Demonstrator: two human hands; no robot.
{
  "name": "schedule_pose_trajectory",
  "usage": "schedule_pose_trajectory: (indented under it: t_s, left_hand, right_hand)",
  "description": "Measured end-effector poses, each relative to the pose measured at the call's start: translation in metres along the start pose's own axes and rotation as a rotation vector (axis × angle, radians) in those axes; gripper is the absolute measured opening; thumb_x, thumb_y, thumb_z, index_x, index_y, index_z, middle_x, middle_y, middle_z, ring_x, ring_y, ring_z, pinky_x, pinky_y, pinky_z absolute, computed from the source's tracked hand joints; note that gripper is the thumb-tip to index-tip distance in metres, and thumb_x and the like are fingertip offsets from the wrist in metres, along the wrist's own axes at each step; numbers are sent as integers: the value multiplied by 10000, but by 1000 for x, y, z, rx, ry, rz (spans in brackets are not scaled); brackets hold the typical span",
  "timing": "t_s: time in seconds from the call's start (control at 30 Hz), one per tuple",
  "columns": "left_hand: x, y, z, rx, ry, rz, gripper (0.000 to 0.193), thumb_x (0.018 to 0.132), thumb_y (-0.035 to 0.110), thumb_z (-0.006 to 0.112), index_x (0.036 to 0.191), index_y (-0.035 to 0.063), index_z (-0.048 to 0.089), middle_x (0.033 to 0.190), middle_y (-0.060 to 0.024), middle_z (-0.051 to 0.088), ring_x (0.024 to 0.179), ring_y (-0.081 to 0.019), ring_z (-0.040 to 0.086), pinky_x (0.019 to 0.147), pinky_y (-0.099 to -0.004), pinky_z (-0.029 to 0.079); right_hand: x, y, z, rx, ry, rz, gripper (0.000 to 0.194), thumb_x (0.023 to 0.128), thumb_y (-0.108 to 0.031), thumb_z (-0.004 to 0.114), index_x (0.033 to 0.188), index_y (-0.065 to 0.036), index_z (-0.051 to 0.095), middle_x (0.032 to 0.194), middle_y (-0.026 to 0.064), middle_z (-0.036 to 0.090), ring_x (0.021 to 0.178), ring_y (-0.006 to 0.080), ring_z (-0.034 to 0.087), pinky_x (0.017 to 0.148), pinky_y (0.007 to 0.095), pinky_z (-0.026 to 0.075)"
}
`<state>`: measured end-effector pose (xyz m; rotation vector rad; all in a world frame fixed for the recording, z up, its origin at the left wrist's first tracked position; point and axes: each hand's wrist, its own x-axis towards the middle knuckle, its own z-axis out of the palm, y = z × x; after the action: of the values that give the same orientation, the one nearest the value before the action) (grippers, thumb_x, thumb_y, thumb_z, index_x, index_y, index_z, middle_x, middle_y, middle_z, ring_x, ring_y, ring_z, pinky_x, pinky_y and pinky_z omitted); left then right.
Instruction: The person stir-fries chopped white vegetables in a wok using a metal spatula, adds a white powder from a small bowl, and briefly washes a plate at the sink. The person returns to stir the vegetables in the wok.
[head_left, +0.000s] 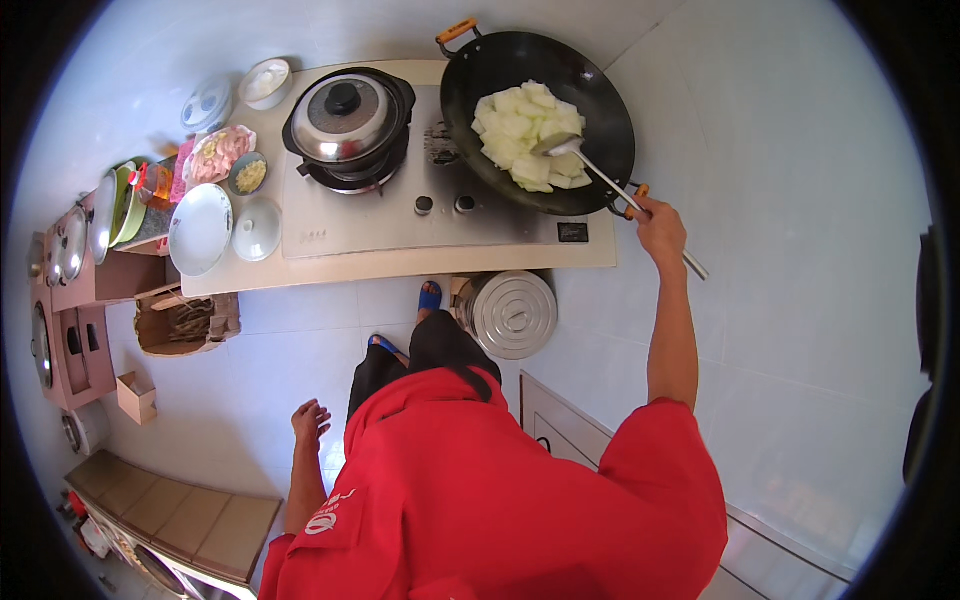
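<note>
My right hand (660, 229) is closed around the long handle of a metal wok spatula (611, 180). The spatula's blade rests on pale green-white sliced vegetable pieces (517, 127), perhaps melon or gourd, in a large black wok (611, 112) on the right of the gas stove (337, 232). The wok has two looped handles with wooden grips. My left hand (310, 421) hangs at my side over the floor, holding nothing, its fingers apart and slightly curled. A black pot with a steel and glass lid (341, 120) sits on the left burner.
Left of the stove are a plate of raw sliced meat (220, 154), a small bowl of chopped garlic (250, 175), a white plate (201, 229), a white lid (257, 229) and a white bowl (265, 84). A lidded metal bin (517, 315) stands below the counter's edge (420, 268).
</note>
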<state>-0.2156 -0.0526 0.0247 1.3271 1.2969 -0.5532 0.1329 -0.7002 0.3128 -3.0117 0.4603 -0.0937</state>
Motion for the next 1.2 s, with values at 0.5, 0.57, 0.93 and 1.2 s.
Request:
schedule_pose_trajectory:
  t_s: [0.5,0.57,0.93,1.2]
  left_hand:
    - [7,-75,-52,-85,89,-34,370,975,220,570,1320,86,579,1005,-84,688,863,-228,699,672,-378,569]
    - [-3,-46,-37,-120,95,11,379,977,224,578,1327,80,575,1027,-89,688,869,-220,699,668,-356,566]
    - [-30,16,25,-86,33,72,374,982,236,597,1321,80,576,1045,-95,690,863,-209,702,660,-341,562]
    - [-47,-28,24,-154,82,-9,361,979,216,574,1312,78,582,1018,-108,691,850,-219,706,646,-354,582]
  right_hand:
    - [-33,-20,-42,-26,-127,65,266,886,-159,672,1136,-191,759,967,127,738,908,338,690,810,430,537]
    - [-23,-19,-43,9,-88,63,267,887,-165,670,1136,-204,759,973,118,742,913,326,694,808,425,538]
    - [51,17,35,274,-66,17,251,914,-118,667,1138,-193,749,998,80,734,921,289,691,787,390,531]
    - [71,30,58,-83,53,-224,299,882,-47,546,1109,-123,726,1011,126,674,967,363,653,803,477,519]
